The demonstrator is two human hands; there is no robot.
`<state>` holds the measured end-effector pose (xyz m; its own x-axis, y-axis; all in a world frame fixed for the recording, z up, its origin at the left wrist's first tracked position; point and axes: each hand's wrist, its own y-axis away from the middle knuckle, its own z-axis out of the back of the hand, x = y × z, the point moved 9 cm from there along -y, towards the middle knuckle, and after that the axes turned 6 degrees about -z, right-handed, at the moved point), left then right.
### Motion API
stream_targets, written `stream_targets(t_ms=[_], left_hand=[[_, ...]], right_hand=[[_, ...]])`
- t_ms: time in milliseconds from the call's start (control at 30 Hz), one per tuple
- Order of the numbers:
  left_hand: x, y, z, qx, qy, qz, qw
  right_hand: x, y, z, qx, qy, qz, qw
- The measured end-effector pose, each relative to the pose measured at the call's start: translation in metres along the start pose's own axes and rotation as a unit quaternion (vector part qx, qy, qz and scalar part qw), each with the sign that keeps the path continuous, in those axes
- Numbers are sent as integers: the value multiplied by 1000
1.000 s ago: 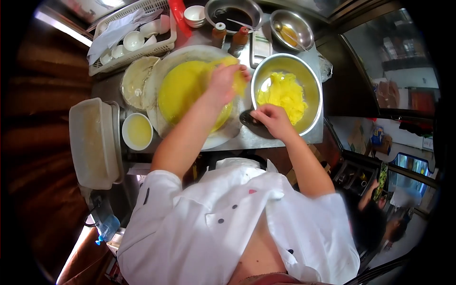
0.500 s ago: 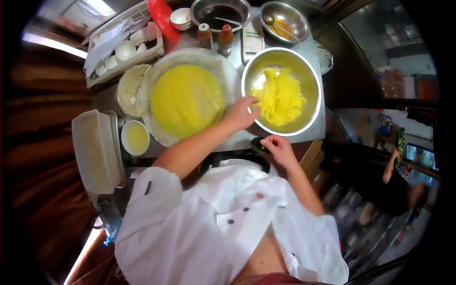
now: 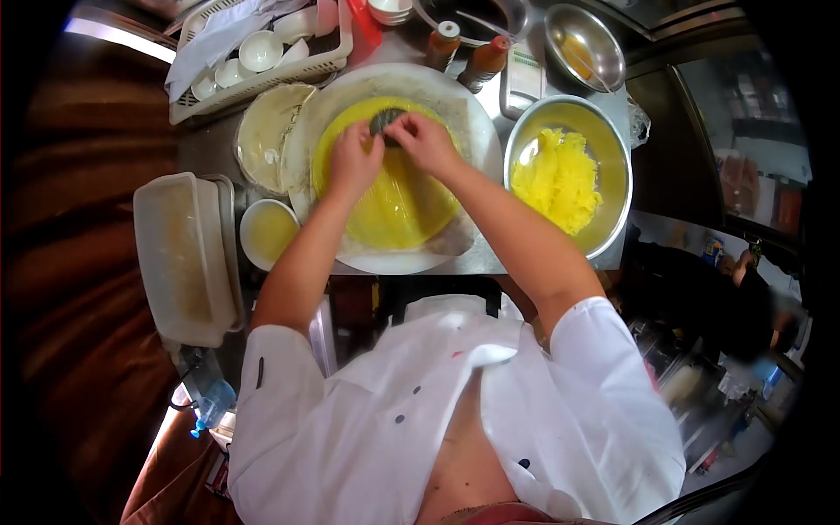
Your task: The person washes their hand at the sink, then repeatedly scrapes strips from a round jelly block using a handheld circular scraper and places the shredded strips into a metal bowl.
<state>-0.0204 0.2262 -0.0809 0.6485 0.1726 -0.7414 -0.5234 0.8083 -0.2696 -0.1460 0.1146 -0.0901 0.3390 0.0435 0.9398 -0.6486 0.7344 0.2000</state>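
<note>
Both hands meet over the yellow sheet spread on the big round plate on the counter; the left hand and right hand each pinch a small dark object at the sheet's far edge — fingers closed on it. The steel bowl of yellow shreds sits just to the right. Best done, I judge, with light, even pressure, so the thin sheet does not tear.
</note>
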Motion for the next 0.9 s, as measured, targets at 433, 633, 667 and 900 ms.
stream_targets(t_ms=[433,633,667,900], left_hand=[[18,-42,-18,-45,-205,-88,974],[-1,-16,-13,-14,-232,-109,966],[-3,-12,-13,-6,-233,-107,966],[-13,20,-14,33,-238,-95,966]], right_hand=[[-22,-55,-18,16,-11,-30,999],[-29,-26,-19,52,25,-65,996],[-29,-22,-19,57,29,-67,996],[-42,7,-22,88,50,-86,991]])
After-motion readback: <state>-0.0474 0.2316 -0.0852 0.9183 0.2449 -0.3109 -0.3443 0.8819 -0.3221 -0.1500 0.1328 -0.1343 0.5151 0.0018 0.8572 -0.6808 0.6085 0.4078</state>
